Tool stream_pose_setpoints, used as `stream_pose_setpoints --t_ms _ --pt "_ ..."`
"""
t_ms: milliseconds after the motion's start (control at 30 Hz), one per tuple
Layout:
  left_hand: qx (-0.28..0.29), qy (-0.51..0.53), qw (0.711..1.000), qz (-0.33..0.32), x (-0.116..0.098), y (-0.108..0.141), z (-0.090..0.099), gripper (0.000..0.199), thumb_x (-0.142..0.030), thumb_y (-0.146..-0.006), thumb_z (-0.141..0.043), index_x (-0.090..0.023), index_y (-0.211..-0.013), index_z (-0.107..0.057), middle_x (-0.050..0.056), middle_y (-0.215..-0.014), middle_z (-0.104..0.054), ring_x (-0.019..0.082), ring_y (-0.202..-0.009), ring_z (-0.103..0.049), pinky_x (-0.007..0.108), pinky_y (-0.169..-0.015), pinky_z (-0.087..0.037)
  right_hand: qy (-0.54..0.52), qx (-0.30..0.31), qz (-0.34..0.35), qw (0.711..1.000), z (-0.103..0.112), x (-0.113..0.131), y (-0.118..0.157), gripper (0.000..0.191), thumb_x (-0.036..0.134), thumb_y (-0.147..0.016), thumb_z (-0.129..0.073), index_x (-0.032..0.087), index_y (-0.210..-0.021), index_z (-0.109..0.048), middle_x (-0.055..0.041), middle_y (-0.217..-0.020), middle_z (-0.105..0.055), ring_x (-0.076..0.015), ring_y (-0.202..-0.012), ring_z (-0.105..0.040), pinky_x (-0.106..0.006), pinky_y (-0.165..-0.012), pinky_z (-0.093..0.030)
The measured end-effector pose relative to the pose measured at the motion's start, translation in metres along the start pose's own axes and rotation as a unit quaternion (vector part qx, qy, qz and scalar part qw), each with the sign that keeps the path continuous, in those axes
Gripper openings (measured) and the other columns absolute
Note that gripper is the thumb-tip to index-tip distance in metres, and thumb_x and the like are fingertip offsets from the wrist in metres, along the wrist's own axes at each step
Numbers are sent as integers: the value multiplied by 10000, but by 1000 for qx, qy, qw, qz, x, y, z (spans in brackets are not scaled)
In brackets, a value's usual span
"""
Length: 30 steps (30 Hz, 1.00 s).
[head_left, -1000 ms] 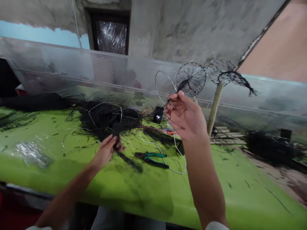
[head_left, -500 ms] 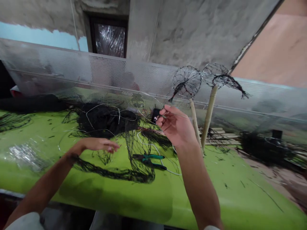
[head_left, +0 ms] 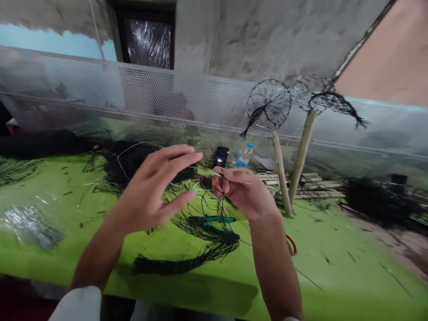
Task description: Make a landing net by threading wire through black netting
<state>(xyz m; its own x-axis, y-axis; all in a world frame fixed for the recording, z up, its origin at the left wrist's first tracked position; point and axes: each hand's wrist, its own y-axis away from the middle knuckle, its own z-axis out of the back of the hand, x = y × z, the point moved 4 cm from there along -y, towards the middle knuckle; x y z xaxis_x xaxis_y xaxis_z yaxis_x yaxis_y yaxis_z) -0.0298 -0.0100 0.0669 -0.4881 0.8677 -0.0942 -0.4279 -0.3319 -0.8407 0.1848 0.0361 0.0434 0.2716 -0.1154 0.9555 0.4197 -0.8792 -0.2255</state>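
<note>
My right hand point(head_left: 249, 194) pinches a thin wire point(head_left: 217, 174) between thumb and fingers, together with a strand of black netting point(head_left: 222, 200). From there the netting hangs down to the table, and its dark bunched end point(head_left: 167, 264) lies near the front. My left hand point(head_left: 149, 191) is raised left of it, thumb and fingers apart with nothing between them, close to the wire. Pliers point(head_left: 219, 219) with green and black handles lie on the table below my right hand, partly behind the hanging net.
Two upright bamboo sticks point(head_left: 301, 160) stand right of my right hand, near round black net hoops point(head_left: 269, 104). Behind are a phone point(head_left: 221, 157), a water bottle point(head_left: 245, 156) and a perforated metal panel point(head_left: 147, 93). A plastic bag point(head_left: 33, 223) lies left on the green table point(head_left: 334, 276).
My left hand has risen and moved right toward the wire, and the netting no longer loops by its wrist. Netting now hangs from my right hand, which has moved slightly down.
</note>
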Motion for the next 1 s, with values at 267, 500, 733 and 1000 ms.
stream_pose_setpoints --t_ms 267,500,733,1000 --pt "62 142 986 57 17 2 -36 440 -123 -965 -625 -270 -1379 -616 -2 -1086 -740 99 -806 -678 234 -761 -562 -41 62 -13 997 11 -16 -14 320 346 -833 -756 183 -560 -719 -32 -692 -628 -133 -622 -572 -276 -566 -452" --pt "87 100 990 50 25 -2 -45 311 -142 -988 -662 -275 -1266 -700 -3 -1165 -737 97 -973 -716 210 -852 -548 -109 74 -43 990 25 -37 -30 303 311 -829 -744 163 -566 -733 -40 -787 -655 -110 -605 -576 -263 -544 -446" --pt "62 8 998 0 34 -4 -60 113 -236 -1015 -681 -263 -1108 -740 -15 -1138 -751 74 -873 -729 215 -673 -496 -119 83 -43 989 28 -36 -33 311 313 -851 -727 180 -570 -727 -23 -654 -552 -133 -643 -546 -249 -533 -432" --pt "40 -53 997 -41 29 -7 -62 39 -251 -1026 -666 -230 -1036 -697 -36 -1000 -761 73 -774 -708 238 -663 -487 -114 80 -39 989 32 -40 -32 321 309 -853 -734 158 -571 -719 -27 -688 -591 -128 -648 -584 -245 -553 -460"
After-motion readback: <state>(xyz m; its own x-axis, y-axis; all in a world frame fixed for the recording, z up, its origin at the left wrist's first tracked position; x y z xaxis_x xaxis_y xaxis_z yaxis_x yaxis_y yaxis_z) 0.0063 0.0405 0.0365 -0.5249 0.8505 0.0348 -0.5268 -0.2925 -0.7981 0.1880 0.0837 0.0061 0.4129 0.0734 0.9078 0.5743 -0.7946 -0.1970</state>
